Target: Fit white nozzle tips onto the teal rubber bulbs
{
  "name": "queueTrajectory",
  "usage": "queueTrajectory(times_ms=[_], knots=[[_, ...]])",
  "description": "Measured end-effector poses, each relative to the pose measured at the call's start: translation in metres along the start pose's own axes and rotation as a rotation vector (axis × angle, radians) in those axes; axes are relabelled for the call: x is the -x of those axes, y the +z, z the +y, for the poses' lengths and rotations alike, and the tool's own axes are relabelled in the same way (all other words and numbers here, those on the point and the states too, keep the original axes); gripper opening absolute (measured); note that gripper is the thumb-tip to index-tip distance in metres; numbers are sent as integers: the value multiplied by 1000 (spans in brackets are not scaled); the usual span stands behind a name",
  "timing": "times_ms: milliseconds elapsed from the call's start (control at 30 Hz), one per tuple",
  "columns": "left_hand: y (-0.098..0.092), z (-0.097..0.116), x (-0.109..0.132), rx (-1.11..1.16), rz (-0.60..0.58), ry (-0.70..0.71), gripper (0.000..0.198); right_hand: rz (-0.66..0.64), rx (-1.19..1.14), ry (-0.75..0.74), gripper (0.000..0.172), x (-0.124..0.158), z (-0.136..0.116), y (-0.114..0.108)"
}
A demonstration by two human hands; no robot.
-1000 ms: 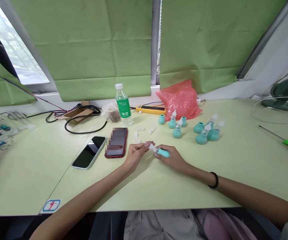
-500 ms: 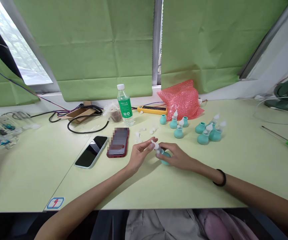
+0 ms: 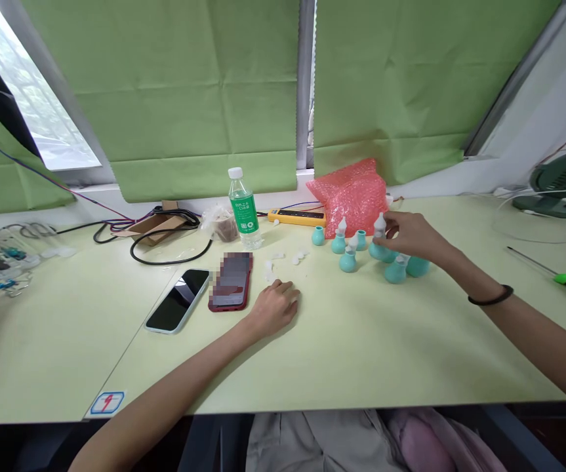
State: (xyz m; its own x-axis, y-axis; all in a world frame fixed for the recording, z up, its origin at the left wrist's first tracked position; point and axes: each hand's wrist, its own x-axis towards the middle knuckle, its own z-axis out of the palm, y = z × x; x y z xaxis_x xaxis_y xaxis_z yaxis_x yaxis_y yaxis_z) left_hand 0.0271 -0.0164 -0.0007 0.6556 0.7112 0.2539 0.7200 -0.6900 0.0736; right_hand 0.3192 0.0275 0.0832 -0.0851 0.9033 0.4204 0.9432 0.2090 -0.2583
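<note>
My right hand (image 3: 405,235) pinches the white tip of a teal bulb nasal aspirator (image 3: 379,248) at the left side of a cluster on the table. Another aspirator (image 3: 395,270) stands just in front of my right hand, and a further teal bulb beside it is partly hidden. To their left stand two aspirators with pale pointed tips (image 3: 348,259) and two bare teal bulbs (image 3: 317,236). My left hand (image 3: 275,307) rests palm down on the table, fingers curled, with nothing visible in it. Small white plastic pieces (image 3: 296,259) lie beyond it.
Two phones (image 3: 178,303) lie left of my left hand. Behind are a water bottle (image 3: 244,213), a yellow tool (image 3: 296,217) and red bubble wrap (image 3: 354,196). A screwdriver (image 3: 565,278) and a small fan (image 3: 553,190) are at right. Another person's arm shows at far left.
My right hand has moved away to the right and back with the aspirator, to the cluster. My left hand has let go of its tip and come down onto the table.
</note>
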Motion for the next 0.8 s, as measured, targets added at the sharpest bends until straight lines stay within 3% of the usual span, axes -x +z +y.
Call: queueTrajectory(times_ms=[133,333,500,700,800], knots=[[-1,3,0,-74,-49,46,22,-78,80,-4,20,-7,16,18],[-1,4,2,-101,-43,44,24,-30,133,-115,18,-15,32,36],[-1,5,3,-130,-19,0,24,94,101,-213,19,-19,38,36],[2,1,3,-198,177,-117,39,291,267,-146,27,-13,-2,12],[6,-1,4,-144,159,-142,42,385,145,-276,21,-5,-33,5]])
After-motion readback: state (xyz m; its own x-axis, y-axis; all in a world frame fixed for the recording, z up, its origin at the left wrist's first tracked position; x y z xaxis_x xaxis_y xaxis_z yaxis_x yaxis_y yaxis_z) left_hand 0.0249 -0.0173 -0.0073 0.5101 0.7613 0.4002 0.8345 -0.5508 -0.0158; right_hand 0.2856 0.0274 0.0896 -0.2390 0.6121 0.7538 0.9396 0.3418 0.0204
